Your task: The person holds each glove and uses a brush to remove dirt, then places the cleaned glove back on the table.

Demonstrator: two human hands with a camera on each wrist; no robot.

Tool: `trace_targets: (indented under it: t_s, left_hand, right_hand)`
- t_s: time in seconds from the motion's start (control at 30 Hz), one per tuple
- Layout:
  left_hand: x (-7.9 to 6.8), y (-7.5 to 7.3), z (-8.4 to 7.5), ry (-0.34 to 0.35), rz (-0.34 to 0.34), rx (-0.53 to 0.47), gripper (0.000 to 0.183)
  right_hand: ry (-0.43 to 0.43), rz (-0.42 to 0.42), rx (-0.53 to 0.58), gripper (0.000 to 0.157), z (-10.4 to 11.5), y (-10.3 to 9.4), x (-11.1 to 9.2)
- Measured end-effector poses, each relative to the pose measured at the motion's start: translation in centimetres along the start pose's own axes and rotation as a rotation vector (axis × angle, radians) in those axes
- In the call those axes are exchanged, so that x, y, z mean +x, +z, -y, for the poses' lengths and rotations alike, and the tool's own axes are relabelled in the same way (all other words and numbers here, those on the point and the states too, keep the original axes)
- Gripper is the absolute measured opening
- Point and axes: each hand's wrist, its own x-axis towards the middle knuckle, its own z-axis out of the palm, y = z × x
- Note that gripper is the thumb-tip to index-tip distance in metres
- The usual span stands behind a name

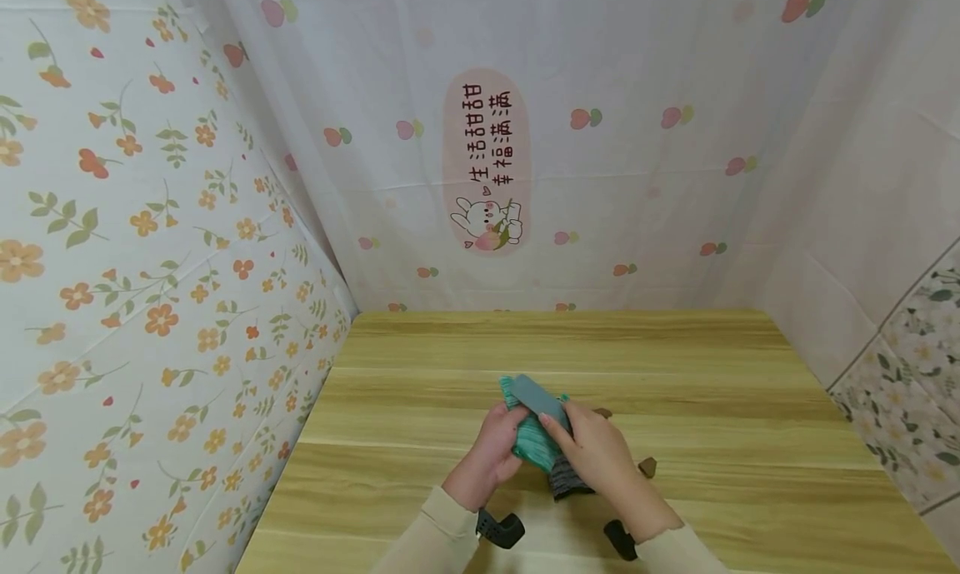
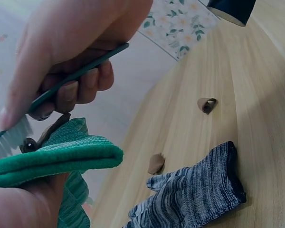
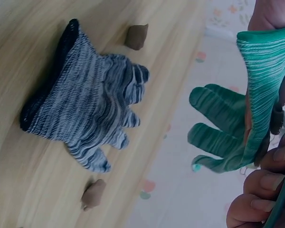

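My left hand (image 1: 495, 445) grips a green knitted glove (image 1: 534, 442) by its cuff end, and the glove's fingers (image 3: 218, 137) hang down in the right wrist view. In my right hand (image 1: 603, 453) is a brush (image 1: 538, 396) with a flat teal handle. Its white bristles (image 2: 12, 140) face the glove in the left wrist view; whether they touch it cannot be told. A dark brown piece (image 2: 54, 128) shows at the glove beside the bristles. A grey-and-black knitted glove (image 3: 92, 97) lies flat on the table, partly under my right hand in the head view.
Two brown lumps (image 3: 136, 36) (image 3: 93, 194) lie on the wooden table (image 1: 420, 374), on either side of the grey glove. Black wrist devices (image 1: 501, 530) sit at both wrists. Patterned cloth (image 1: 637, 182) hangs behind the table, with floral cloth (image 1: 157, 266) on the left.
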Motion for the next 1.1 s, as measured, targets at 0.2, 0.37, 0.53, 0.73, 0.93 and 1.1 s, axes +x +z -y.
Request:
trace_targets:
  t_s: [0.2,0.37,0.53,0.73,0.93,1.1]
  left_hand:
    - [0.1,-0.1,-0.1,0.012,-0.011,-0.006,0.036]
    - [0.1,-0.4,0.0,0.01,-0.021,-0.01,0.041]
    - [0.0,-0.7,0.0,0.006,-0.034,-0.021,0.042]
    - [-0.1,-0.7,-0.2,-0.004,-0.036,-0.042,0.036]
    - [-0.2,-0.6,-0.6,-0.013,-0.032,-0.035,0.042]
    - [-0.1,-0.6,-0.8,-0.015,-0.012,-0.046,0.041]
  right_hand:
    - [0.009,-0.001,-0.017,0.044,-0.9,-0.1,-0.2]
    - [0.017,-0.001,-0.021,0.046,-1.6,-0.2,-0.4]
    - [0.029,0.022,-0.035,0.045,-2.1,-0.3,-0.6]
    - [0.037,0.019,-0.041,0.058,-2.7,-0.3,-0.8]
    - [0.06,0.028,-0.039,0.05,-2.8,-0.7,-1.0]
    - [0.047,0.027,-0.029,0.047,-2.7,-1.1,-1.1]
